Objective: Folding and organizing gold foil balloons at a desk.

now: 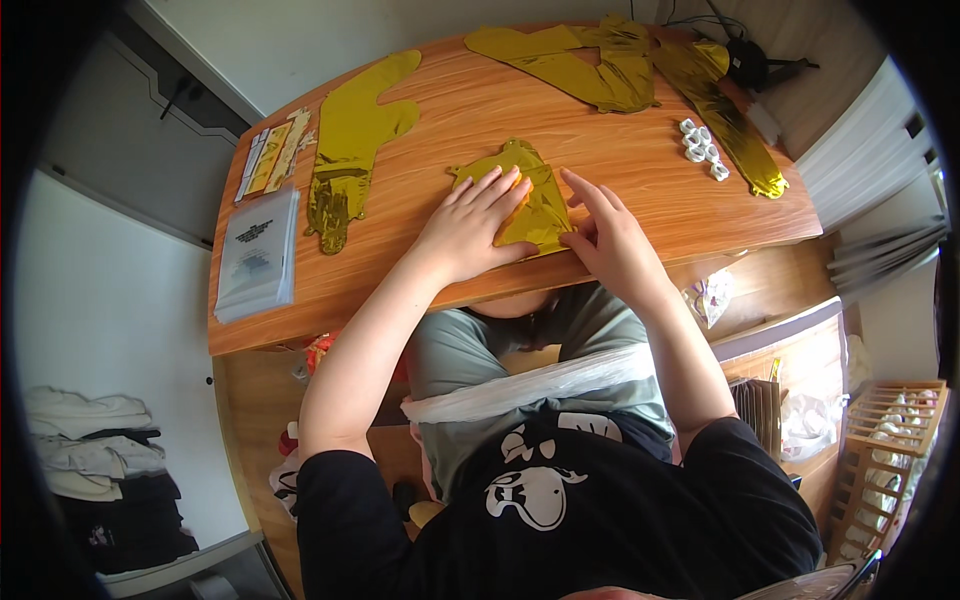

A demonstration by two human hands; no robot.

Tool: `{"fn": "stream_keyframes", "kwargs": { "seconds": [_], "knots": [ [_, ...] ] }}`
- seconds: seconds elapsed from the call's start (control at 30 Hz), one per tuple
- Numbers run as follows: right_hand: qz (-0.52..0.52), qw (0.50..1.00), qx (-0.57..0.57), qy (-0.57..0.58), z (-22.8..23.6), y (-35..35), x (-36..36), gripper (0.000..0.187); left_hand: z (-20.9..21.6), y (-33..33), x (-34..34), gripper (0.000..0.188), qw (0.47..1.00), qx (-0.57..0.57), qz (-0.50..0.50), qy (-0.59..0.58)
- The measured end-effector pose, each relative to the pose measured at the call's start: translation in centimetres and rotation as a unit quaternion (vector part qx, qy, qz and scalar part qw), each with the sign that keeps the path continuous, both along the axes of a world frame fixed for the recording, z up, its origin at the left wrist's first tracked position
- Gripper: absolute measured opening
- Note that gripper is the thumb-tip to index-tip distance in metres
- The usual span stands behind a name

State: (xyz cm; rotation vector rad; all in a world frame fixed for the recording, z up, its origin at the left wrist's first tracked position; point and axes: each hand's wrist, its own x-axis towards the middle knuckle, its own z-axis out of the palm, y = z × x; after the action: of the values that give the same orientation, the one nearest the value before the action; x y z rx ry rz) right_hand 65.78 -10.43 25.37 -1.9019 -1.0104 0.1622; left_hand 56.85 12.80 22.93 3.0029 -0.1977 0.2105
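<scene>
A folded gold foil balloon (545, 205) lies near the table's front edge, between my two hands. My left hand (468, 228) rests flat on its left part, fingers stretched out and slightly spread. Something orange-yellow shows beside those fingertips, too little to name. At the balloon's right edge is my right hand (612, 232), its thumb touching the foil near the lower corner. The index finger reaches forward, apart from the thumb, and the other fingers curl a little. Whether foil is caught under that hand is hard to see.
More flat gold foil balloons lie on the wooden table (430, 180): one at left (350, 120), others at the far side (610, 65). Clear plastic bags (258, 255) and printed cards (270, 155) are stacked at left. Several small white rolls (700, 148) sit at right, near a black device (748, 62).
</scene>
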Motion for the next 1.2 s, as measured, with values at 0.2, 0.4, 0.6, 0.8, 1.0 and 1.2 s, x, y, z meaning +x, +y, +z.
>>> {"fn": "stream_keyframes", "kwargs": {
  "seconds": [0.2, 0.4, 0.6, 0.8, 1.0, 1.2],
  "knots": [
    [0.015, 0.998, 0.032, 0.043, -0.2, -0.9, -0.1, 0.064, 0.0, 0.0, -0.1, 0.090, 1.000, 0.000, -0.003, -0.007],
    [0.016, 1.000, 0.012, -0.002, -0.4, -0.8, -0.3, 0.055, 0.1, -0.1, 0.0, 0.094, 1.000, 0.003, 0.003, -0.001],
    [-0.016, 1.000, -0.008, -0.012, -0.2, -1.0, -0.3, 0.053, -0.2, 0.0, 0.0, 0.095, 1.000, 0.008, 0.003, -0.007],
    [0.029, 0.998, -0.047, -0.044, 1.8, -0.3, 2.2, 0.047, 0.5, -0.4, -0.1, 0.093, 1.000, 0.009, 0.012, 0.002],
    [0.096, 0.975, -0.035, -0.198, 0.0, 7.0, 2.8, 0.044, 1.2, -0.3, 0.7, 0.105, 0.996, 0.007, 0.036, 0.084],
    [0.110, 0.970, -0.012, -0.216, -1.9, 8.1, 2.0, 0.057, 0.8, -0.4, -0.3, 0.116, 0.999, -0.014, 0.048, -0.020]
  ]
}}
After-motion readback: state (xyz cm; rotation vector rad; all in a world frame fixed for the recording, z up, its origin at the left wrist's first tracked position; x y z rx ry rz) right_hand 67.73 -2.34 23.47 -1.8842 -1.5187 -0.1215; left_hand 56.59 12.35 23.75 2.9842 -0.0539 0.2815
